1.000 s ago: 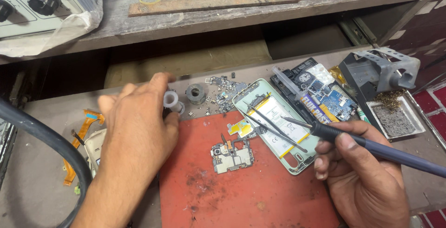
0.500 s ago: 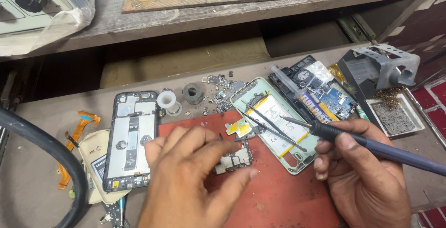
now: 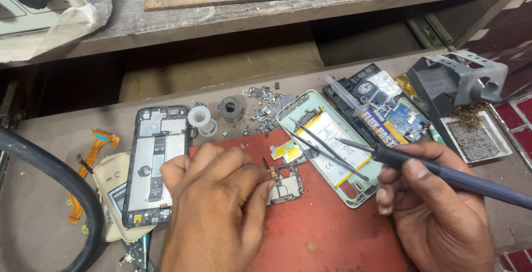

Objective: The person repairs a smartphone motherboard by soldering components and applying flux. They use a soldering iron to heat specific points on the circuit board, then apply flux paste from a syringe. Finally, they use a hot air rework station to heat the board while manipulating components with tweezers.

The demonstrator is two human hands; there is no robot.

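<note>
On the red mat (image 3: 332,233) on the table, the left hand (image 3: 213,205) pinches the small circuit board (image 3: 285,189) with clenched fingers, while the right hand (image 3: 438,216) grips the soldering iron (image 3: 443,172), its tip poised just beside; soldering seems underway, demanding a steady board.

We count two hands: our left grip (image 3: 221,194) closed on one small circuit board (image 3: 285,188), our right grip (image 3: 426,205) around one soldering iron (image 3: 443,172). Between the grips lies one opened phone (image 3: 332,144) with one pair of tweezers (image 3: 321,144); left of the left grip, one phone frame (image 3: 155,161); beyond it, two solder spools (image 3: 213,114).
</note>
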